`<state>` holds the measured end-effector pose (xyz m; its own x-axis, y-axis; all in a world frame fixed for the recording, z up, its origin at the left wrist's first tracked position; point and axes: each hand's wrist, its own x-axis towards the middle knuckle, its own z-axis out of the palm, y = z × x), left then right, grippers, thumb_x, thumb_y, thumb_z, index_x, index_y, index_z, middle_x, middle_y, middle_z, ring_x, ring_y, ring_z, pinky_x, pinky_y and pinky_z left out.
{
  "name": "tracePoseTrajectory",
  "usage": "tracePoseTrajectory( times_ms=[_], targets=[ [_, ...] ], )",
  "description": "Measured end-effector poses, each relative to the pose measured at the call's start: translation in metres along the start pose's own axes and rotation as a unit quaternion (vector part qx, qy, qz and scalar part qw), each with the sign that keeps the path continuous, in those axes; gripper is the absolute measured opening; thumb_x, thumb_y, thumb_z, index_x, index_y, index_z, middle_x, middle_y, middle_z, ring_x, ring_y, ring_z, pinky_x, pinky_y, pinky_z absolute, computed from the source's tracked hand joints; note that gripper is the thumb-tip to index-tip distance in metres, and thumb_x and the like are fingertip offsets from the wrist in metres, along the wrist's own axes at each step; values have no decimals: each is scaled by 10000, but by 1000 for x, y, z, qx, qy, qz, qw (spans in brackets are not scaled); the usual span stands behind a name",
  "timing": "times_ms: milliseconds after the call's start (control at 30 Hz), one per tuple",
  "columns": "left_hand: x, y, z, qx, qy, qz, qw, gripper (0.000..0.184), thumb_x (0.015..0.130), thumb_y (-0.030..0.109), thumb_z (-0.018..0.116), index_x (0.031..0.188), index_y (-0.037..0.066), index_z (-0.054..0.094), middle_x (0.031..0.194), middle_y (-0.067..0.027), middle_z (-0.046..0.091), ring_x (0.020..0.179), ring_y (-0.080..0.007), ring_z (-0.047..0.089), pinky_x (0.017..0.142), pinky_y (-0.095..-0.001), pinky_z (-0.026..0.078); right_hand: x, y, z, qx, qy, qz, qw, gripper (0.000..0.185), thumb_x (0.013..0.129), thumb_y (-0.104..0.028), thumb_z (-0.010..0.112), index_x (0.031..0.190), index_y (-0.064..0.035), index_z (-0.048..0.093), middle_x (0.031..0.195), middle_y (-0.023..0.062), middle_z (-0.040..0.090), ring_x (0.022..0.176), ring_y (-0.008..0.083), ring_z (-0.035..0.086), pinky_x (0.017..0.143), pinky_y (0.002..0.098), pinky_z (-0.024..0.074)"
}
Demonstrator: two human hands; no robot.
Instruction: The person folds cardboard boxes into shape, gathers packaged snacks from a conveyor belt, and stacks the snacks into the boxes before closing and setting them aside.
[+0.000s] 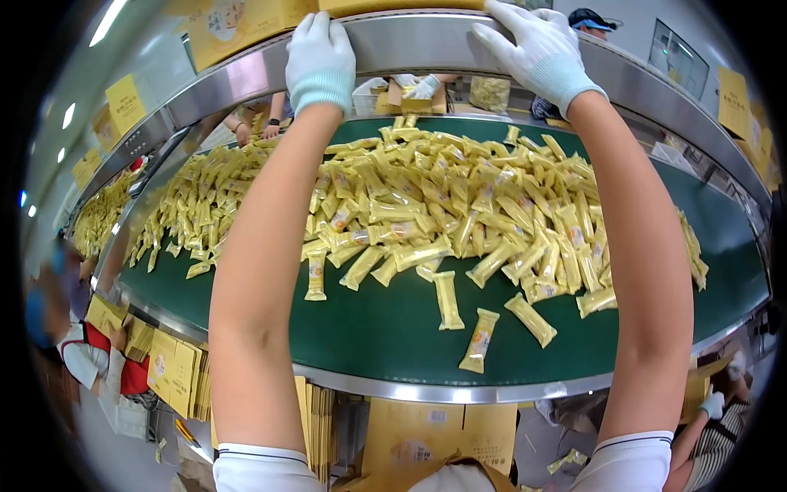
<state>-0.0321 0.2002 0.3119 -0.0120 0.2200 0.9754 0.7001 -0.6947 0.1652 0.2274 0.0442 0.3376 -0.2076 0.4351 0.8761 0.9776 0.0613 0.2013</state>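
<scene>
Both arms reach up and forward over a green conveyor belt heaped with yellow wrapped packets. My left hand, in a white glove with a pale green cuff, rests on the metal rail above the belt, its fingers over the top edge beside a yellow carton. On the same rail, further right, lies my right hand, gloved alike, fingers spread over the upper edge. Neither glove shows anything held. A few packets lie apart near the belt's front edge, below both hands.
An open carton stands below the belt's front edge, with flattened cartons to its left. Across the belt, a co-worker's gloved hands are at a box. Other people stand at the far left and lower right. Cartons stand at the right.
</scene>
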Motion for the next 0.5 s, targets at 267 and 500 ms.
tracePoseTrajectory(
  times_ms=[267, 500],
  targets=[
    [-242, 60, -167, -271, -692, 26, 668, 229, 942, 261, 572, 800, 81, 564, 770, -167, 590, 762, -385, 590, 771, -464, 509, -209, -46, -107, 416, -446, 136, 781, 445, 972, -379, 622, 1261, -42, 650, 1259, 190, 660, 1154, 327, 636, 1016, 390, 489],
    [-435, 67, -306, 16, -869, -266, 417, 984, 848, 758, 510, 1400, -57, 485, 1297, -337, 591, 1221, -432, 592, 1063, -431, 452, -489, -116, -187, 281, -726, 347, 523, 724, 933, -599, 550, 1352, -9, 567, 1277, 283, 627, 1199, 415, 597, 1069, 415, 431]
  ],
)
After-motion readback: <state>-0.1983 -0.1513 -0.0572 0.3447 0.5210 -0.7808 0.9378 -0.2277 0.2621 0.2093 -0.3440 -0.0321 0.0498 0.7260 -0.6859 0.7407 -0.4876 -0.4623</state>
